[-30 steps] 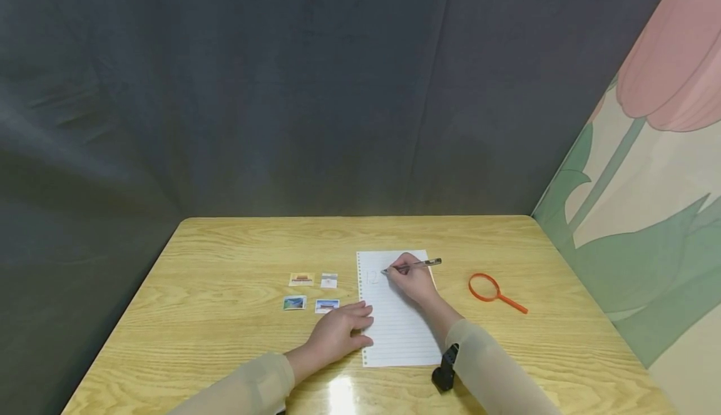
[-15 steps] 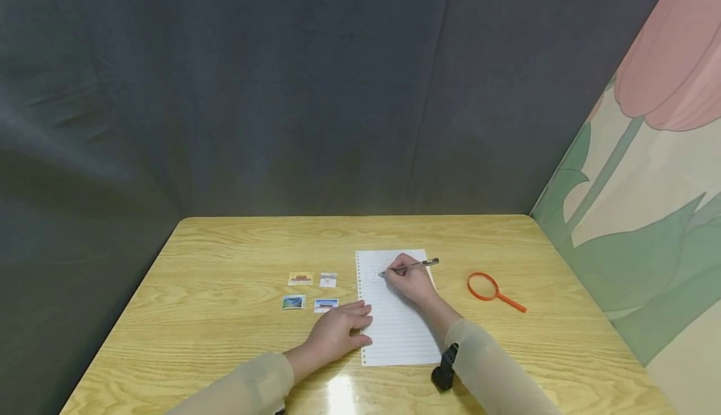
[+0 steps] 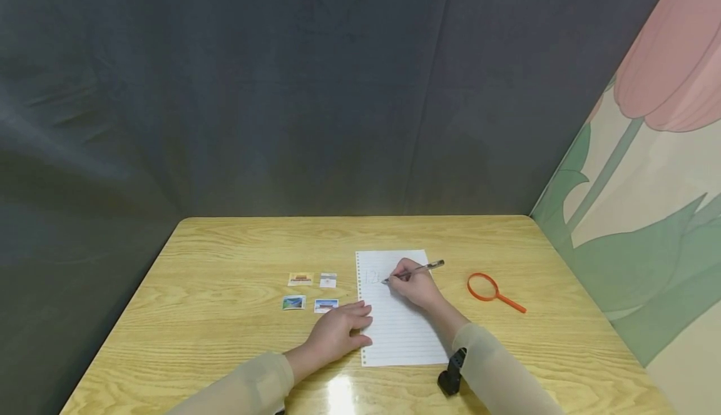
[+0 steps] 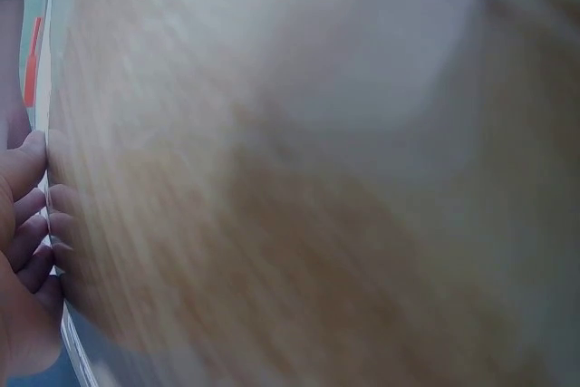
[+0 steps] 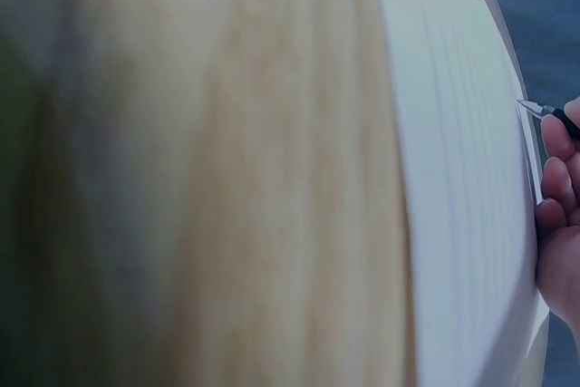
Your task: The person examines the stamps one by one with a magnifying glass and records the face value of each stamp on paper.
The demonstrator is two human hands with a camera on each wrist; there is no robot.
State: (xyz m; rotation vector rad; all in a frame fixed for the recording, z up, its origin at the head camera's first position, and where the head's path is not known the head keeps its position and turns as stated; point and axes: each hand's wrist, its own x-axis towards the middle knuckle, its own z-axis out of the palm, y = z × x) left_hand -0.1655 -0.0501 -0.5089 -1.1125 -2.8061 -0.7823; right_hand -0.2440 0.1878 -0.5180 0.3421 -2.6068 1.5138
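A sheet of lined paper (image 3: pixel 397 340) with punched holes down its left side lies on the wooden table (image 3: pixel 225 252). Faint handwritten marks, looking like digits, stand near its top left. My right hand (image 3: pixel 415 286) pinches a pen (image 3: pixel 422 268), whose tip meets the paper just right of those marks; the pen tip (image 5: pixel 533 108) also shows in the right wrist view. With fingers extended, my left hand (image 3: pixel 338 330) rests across the paper's left edge. In the left wrist view the left hand (image 4: pixel 27 251) appears at the far left edge.
Several small stamp-like pictures, among them a yellow one (image 3: pixel 301 279) and a green-blue one (image 3: pixel 294 302), lie left of the paper. An orange-red magnifying glass (image 3: pixel 511 303) lies to the right. A dark curtain (image 3: pixel 315 89) hangs behind the table.
My right hand and the pen have shifted slightly right and toward me, and another mark appears beside the earlier ones on the paper. The left hand stays in place.
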